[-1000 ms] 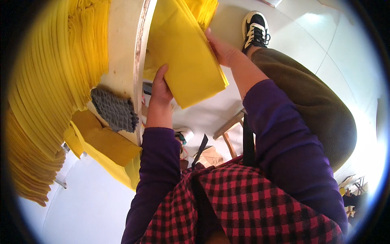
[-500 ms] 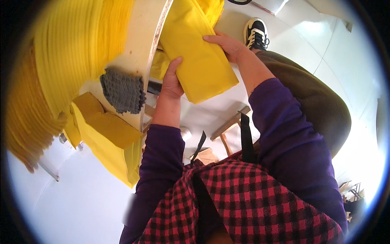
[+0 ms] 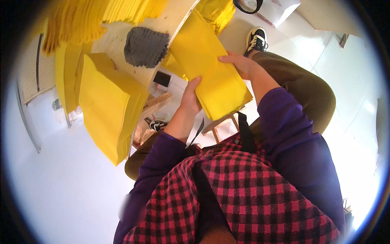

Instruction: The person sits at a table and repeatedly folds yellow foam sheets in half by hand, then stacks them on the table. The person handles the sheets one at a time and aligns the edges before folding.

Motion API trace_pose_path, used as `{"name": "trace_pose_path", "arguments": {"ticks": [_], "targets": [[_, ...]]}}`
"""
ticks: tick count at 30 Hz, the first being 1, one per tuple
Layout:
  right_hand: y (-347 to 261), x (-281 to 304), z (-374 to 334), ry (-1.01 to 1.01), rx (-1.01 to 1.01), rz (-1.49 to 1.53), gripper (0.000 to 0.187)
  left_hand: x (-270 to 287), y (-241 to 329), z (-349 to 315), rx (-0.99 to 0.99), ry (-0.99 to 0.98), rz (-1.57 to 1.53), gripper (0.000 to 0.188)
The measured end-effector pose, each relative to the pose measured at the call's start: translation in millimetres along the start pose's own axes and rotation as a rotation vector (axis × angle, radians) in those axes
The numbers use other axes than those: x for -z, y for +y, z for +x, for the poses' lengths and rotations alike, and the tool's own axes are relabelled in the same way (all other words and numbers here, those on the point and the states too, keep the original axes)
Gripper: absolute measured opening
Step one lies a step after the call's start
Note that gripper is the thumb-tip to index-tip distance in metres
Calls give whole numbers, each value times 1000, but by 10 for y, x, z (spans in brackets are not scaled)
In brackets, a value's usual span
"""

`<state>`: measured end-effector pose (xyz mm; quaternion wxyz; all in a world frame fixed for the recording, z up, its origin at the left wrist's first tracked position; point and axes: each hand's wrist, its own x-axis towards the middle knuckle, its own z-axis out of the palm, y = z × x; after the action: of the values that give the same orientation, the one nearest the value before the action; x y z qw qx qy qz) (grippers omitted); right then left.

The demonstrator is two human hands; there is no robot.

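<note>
A long, flat bundle of folded yellow sheets, cloth or paper by its look, is held slanting between my two hands, over the floor beside the table. My left hand grips its near left edge with the thumb on top. My right hand holds the right edge, its thumb lying across the upper face. The fingers beneath the bundle are hidden. More crumpled yellow material lies behind its far end.
On the wooden table to my left sit a dark grey cloth pad and rows of yellow folded stacks. Large yellow folded pieces hang over its near edge. A wooden stool frame stands below; my shoe is ahead.
The view has shifted, so the table and grey pad sit higher in it. Both hands keep hold of the yellow bundle. My left knee and other shoe now show.
</note>
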<state>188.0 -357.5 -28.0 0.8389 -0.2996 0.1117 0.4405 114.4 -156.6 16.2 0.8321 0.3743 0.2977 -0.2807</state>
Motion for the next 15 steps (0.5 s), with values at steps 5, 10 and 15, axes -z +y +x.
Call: {"name": "trace_pose_path", "arguments": {"ticks": [5, 10, 15], "targets": [[216, -206, -118, 80, -114, -155, 59, 144, -256, -369, 11, 96, -74, 52], [428, -338, 39, 31, -176, -209, 60, 326, -377, -593, -20, 83, -190, 55], [578, -398, 403, -16, -243, -241, 56, 536, -332, -632, -79, 60, -285, 54]]}}
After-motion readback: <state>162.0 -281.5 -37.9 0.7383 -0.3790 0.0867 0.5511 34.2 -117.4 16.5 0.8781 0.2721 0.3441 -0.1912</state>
